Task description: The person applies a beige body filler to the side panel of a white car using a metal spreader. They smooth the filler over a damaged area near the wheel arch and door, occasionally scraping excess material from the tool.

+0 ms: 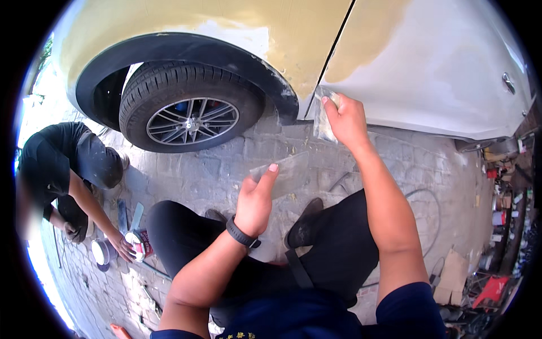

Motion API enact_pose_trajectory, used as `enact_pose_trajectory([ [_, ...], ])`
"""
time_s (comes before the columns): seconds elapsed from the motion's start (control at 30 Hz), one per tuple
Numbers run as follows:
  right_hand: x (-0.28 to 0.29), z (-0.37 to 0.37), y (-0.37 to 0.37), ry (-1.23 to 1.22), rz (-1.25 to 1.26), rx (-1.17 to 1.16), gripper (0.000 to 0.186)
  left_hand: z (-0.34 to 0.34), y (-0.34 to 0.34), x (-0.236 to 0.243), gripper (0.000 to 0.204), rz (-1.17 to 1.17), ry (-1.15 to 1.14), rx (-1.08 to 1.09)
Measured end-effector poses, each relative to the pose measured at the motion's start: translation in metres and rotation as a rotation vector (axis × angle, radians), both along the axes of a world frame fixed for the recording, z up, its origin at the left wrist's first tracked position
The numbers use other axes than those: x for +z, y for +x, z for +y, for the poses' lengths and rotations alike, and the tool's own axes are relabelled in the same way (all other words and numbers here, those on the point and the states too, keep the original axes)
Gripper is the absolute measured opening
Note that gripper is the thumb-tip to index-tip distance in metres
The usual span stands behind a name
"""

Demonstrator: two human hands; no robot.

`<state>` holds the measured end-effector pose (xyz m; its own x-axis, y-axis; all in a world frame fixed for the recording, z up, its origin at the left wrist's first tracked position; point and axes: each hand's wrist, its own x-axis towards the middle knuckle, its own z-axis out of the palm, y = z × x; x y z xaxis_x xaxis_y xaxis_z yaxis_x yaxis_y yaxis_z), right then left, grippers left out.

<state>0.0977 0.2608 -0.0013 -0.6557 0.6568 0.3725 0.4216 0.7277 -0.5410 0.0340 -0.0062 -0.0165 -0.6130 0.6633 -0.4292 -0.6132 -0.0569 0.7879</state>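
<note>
My right hand (344, 118) grips a thin, filler-smeared spreader (324, 127) against the lower edge of the car's white door (418, 79), just right of the dark panel seam. Lower and to the left, my left hand (255, 203) holds a flat, translucent grey plate (291, 172) above the ground between my knees. The car body (291, 34) has patches of yellowish coating and white. A black wheel-arch trim (169, 42) curves over the tyre with its silver alloy rim (192, 124).
At the left a co-worker (51, 164) in dark clothing crouches, a hand (124, 243) at an open can (138, 248), beside another tub (101, 248) and flat blades (137, 214). A hose (429, 203) crosses the paving (451, 181). Cardboard (451, 274) and assorted clutter line the right edge.
</note>
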Motion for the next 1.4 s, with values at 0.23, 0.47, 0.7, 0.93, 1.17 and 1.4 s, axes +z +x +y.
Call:
enact_pose_trajectory([
  [0.23,-0.006,0.009,-0.001,-0.014,0.081,0.028,0.039,-0.003,-0.002,-0.017,0.028,0.013,-0.076,-0.031],
  [0.47,-0.003,0.030,0.009,-0.123,-0.272,0.059,0.037,0.002,0.001,-0.016,0.042,0.008,-0.026,-0.033],
  [0.7,-0.005,0.035,0.013,-0.127,-0.178,0.163,0.034,-0.002,0.003,-0.013,0.040,0.032,-0.142,-0.075],
  [0.93,-0.007,0.044,0.013,-0.147,-0.290,0.131,0.032,0.008,0.004,-0.008,0.037,0.033,-0.109,-0.038],
  [1.17,-0.010,0.034,0.010,0.019,-0.301,0.108,0.034,0.009,0.005,-0.008,0.035,0.030,-0.129,-0.069],
  [1.4,-0.009,0.032,0.010,0.014,-0.215,0.104,0.034,0.008,0.001,-0.016,0.040,0.046,-0.042,-0.063],
])
